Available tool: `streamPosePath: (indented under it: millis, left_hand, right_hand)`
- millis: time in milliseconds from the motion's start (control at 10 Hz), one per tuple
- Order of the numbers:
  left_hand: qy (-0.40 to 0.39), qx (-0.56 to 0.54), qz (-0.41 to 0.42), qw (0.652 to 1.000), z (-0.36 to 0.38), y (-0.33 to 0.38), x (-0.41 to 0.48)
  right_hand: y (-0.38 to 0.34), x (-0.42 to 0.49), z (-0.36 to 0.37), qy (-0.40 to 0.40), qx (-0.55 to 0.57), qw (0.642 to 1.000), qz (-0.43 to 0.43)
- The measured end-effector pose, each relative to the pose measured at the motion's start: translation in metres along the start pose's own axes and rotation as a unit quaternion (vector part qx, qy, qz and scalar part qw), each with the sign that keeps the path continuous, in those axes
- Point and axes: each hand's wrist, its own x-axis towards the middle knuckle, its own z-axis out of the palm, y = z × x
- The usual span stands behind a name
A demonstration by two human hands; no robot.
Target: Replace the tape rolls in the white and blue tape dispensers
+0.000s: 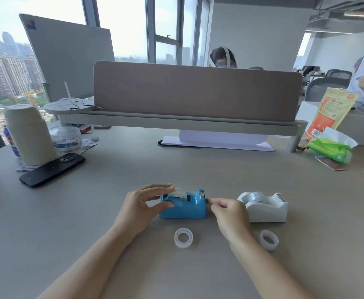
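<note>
Left hand [143,205] grips the blue dispenser [184,207] at its roll end; right hand [227,209] pinches beside its cutter — probably the tape end. Best to brace the base firmly — lift the roll straight up.

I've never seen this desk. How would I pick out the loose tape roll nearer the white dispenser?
Start at the long brown divider panel across the grey desk, then drop to the white dispenser near the front edge, right of the blue dispenser. The tape roll lies just in front of it. Unlike the other roll, lying flat, this one sits tilted.
</note>
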Motion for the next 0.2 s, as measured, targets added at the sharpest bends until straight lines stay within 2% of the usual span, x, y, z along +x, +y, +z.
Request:
streamPosePath:
  millis: [100,200]
  left_hand:
    - [0.002,0.02,0.011,1.0,-0.001,0.0,-0.001]
    - [0.051,0.014,-0.019,0.998,-0.003,0.002,-0.001]
  right_hand:
    - [-0.01,0.001,-0.012,-0.021,0.014,1.0,0.009]
    - [-0.05,-0.014,-0.051,0.034,0.184,0.977,-0.101]
